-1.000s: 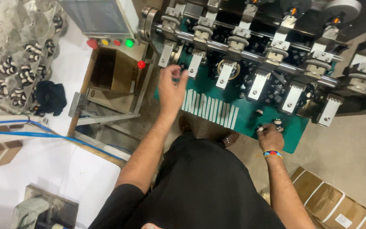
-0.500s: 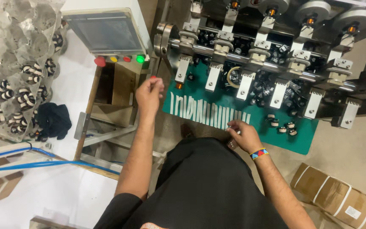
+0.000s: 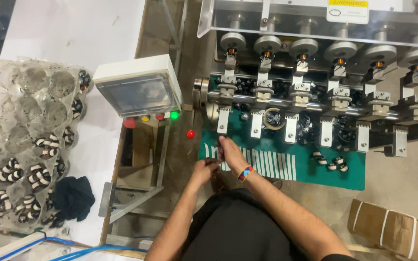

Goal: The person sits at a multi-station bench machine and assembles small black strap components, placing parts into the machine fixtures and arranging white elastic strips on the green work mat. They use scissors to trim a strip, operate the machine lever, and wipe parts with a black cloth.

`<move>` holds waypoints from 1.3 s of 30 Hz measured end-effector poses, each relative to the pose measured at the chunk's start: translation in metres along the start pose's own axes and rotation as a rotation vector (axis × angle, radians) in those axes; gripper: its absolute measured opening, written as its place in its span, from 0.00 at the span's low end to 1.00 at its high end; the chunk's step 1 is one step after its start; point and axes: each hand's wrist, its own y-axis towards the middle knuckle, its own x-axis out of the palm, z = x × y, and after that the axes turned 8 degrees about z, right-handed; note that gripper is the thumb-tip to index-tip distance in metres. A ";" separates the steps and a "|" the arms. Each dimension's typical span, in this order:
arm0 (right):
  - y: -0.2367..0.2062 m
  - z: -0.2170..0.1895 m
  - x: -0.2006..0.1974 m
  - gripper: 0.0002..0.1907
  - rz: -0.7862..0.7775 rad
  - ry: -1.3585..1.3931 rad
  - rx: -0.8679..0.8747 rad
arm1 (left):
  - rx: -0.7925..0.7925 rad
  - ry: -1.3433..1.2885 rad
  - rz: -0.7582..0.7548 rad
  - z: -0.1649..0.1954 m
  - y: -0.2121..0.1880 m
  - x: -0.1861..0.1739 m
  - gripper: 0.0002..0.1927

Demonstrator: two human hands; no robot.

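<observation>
Hands meet at the green tray's [image 3: 315, 175] left edge: my right hand [image 3: 228, 152] and left hand [image 3: 204, 169] pinch something small (too tiny to tell), which I judge needs seating next on a spindle [image 3: 222, 113].

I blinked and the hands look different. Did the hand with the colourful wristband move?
Yes. The right hand slid left along the green tray, away from the small coils, and now meets the left hand at the tray's left end.
</observation>
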 end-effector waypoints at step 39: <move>-0.213 -0.109 -0.247 0.10 0.109 -0.870 -0.686 | 0.234 -0.235 -0.498 0.102 -0.125 0.245 0.22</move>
